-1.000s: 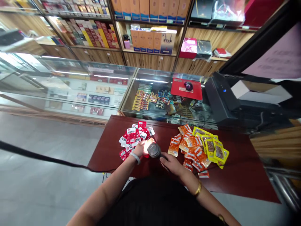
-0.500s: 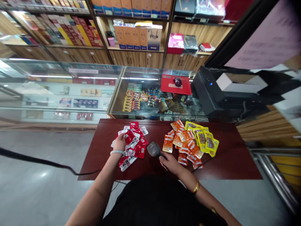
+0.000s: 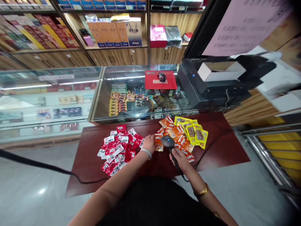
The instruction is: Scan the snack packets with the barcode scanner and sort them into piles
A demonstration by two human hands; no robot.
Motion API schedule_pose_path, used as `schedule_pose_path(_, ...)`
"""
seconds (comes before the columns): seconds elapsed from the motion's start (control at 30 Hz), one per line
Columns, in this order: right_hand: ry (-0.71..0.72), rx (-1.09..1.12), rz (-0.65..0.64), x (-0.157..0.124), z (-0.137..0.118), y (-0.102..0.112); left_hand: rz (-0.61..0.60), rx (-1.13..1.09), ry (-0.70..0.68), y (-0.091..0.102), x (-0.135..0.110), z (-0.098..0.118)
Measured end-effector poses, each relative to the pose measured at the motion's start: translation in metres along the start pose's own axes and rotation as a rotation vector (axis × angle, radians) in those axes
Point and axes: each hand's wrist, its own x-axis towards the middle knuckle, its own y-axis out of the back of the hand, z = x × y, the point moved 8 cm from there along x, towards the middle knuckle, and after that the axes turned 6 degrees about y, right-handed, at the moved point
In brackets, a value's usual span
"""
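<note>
A dark handheld barcode scanner is gripped by my right hand, its head hovering over the orange snack packets. My left hand, a bangle on its wrist, reaches across to the near left edge of that orange pile and has its fingers closed on an orange packet. A heap of red and white packets lies to the left on the dark red table. Yellow packets overlap the right side of the orange ones.
A glass display counter with small goods stands behind the table, carrying a red mouse pad with a mouse and a black machine. Shelves of boxes line the back wall. A black cable crosses the floor at left.
My left hand left the red packets and moved right to the orange pile. The scanner in my right hand shifted right over the orange packets. The view panned right.
</note>
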Motion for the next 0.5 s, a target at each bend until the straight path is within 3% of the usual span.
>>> schedule_pose_path(0.13, 0.007, -0.006, 0.039, 0.001, -0.001, 0.018, -0.051, 0.041, 0.056, -0.019, 0.024, 0.012)
schedule_pose_path(0.3, -0.014, -0.007, 0.035, 0.001, 0.001, 0.018, -0.075, 0.068, 0.099, -0.028, 0.034, -0.001)
schedule_pose_path(0.4, -0.027, -0.019, 0.021, 0.002, 0.003, 0.013, -0.030, 0.025, 0.083, -0.025, 0.026, -0.023)
schedule_pose_path(0.5, -0.042, -0.039, -0.018, 0.005, 0.004, 0.005, 0.026, 0.004, 0.163, -0.009, 0.016, -0.065)
